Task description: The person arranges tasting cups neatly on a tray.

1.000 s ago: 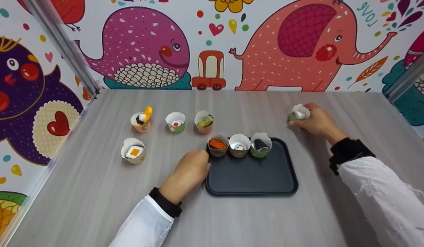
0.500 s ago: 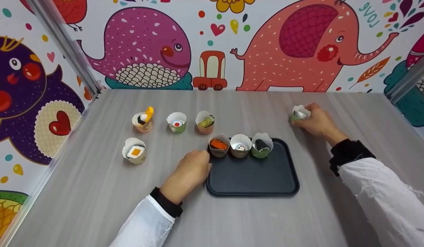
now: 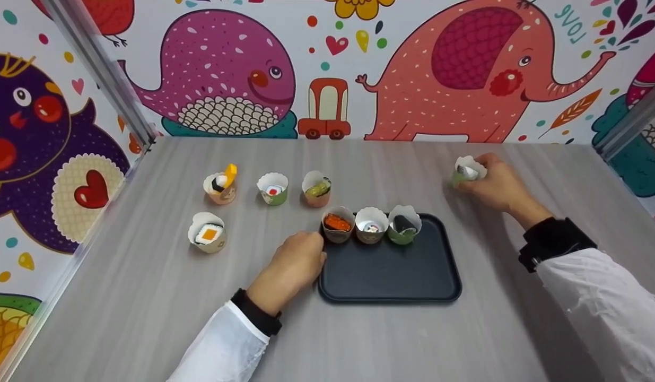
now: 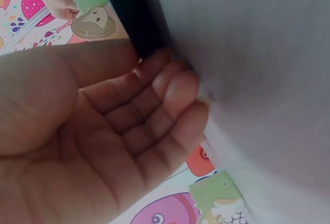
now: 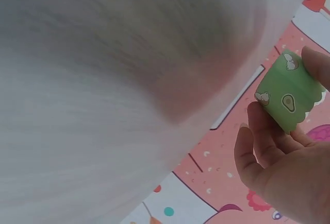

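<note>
My right hand (image 3: 494,183) pinches a green paper baking cup (image 5: 290,91) with an avocado print between thumb and fingers, a little above the table at the right. Something white and silvery lies inside that cup. At the left edge of the dark tray (image 3: 391,273), my left hand (image 3: 293,265) grips the rim; in the left wrist view the thumb and index finger meet on the tray's edge (image 4: 135,15). Along the tray's back side stand a cup with an orange-topped sushi piece (image 3: 337,224), a cup with a white piece (image 3: 370,226) and a green cup with a dark piece (image 3: 404,225).
Left of the tray stand more cups with sushi pieces: one with a yellow piece sticking up (image 3: 220,187), a green-based one (image 3: 273,189), one with a green-yellow piece (image 3: 316,189) and one with an orange square (image 3: 208,233). A printed wall (image 3: 327,63) rises behind the table.
My right hand has lifted the green cup slightly off the table and shifted it a little to the right. The left hand and the tray stay in place.
</note>
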`<act>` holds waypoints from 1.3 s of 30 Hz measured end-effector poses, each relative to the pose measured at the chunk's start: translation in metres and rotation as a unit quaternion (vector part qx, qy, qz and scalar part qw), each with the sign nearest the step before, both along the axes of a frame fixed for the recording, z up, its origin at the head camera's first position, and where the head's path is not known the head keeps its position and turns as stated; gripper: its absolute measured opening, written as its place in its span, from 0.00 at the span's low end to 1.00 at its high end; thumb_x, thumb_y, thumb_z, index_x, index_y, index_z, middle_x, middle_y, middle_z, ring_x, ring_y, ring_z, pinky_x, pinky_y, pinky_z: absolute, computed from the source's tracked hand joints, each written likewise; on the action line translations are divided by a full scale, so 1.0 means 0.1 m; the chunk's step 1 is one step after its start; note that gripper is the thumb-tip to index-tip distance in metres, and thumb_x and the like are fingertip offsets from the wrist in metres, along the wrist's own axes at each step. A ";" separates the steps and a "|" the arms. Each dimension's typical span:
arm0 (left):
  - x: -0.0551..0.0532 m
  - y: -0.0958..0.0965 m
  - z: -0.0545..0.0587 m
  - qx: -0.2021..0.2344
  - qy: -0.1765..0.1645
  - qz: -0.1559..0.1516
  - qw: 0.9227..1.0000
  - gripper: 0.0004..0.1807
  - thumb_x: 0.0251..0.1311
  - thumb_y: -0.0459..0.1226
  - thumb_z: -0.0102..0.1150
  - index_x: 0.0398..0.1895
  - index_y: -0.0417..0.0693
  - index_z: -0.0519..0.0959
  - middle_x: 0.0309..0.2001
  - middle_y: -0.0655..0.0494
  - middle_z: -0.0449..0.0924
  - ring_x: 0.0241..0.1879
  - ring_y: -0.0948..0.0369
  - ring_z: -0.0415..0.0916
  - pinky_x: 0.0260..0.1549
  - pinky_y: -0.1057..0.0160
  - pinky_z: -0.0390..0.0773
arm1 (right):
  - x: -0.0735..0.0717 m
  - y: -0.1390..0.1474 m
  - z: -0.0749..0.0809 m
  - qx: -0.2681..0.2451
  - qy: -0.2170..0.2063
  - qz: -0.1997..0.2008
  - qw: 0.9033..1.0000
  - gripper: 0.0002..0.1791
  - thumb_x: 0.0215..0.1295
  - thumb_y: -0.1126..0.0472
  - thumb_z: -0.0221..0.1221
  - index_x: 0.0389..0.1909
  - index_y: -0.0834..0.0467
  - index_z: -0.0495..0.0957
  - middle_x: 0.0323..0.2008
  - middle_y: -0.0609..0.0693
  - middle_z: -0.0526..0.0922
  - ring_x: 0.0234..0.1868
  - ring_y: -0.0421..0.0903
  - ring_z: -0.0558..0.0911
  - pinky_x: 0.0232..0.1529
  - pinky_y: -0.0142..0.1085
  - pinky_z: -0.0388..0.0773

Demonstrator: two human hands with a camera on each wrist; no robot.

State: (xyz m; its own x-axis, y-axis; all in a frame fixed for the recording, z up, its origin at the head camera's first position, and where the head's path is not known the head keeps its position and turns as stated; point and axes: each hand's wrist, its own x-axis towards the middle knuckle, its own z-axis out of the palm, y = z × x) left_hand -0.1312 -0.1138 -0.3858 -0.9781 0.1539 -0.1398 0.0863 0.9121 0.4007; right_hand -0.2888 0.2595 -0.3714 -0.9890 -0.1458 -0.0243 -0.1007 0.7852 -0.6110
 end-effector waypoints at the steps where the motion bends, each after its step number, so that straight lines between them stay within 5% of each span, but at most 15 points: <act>1: 0.00 0.00 0.00 0.000 0.003 -0.002 1.000 0.07 0.69 0.32 0.65 0.38 0.33 0.83 0.38 0.40 0.85 0.41 0.43 0.84 0.41 0.44 0.82 | 0.01 0.00 0.02 0.000 0.001 0.001 1.000 0.41 0.67 0.53 0.69 0.67 0.73 0.60 0.61 0.73 0.70 0.59 0.68 0.70 0.61 0.63 0.69; 18: 0.00 0.00 -0.01 -0.002 0.019 -0.010 1.000 0.07 0.68 0.31 0.65 0.35 0.33 0.82 0.35 0.39 0.84 0.38 0.42 0.84 0.38 0.43 0.82 | 0.31 -0.11 0.27 -0.013 0.059 0.053 0.997 0.37 0.64 0.59 0.71 0.65 0.70 0.64 0.59 0.69 0.74 0.56 0.66 0.74 0.57 0.62 0.73; 39: 0.01 -0.01 -0.02 0.002 0.028 -0.009 1.000 0.06 0.67 0.30 0.66 0.34 0.33 0.82 0.36 0.39 0.84 0.40 0.41 0.84 0.39 0.42 0.82 | 0.74 -0.34 0.09 -0.015 0.081 0.129 0.988 0.33 0.59 0.66 0.73 0.62 0.68 0.70 0.52 0.63 0.82 0.46 0.58 0.81 0.47 0.52 0.78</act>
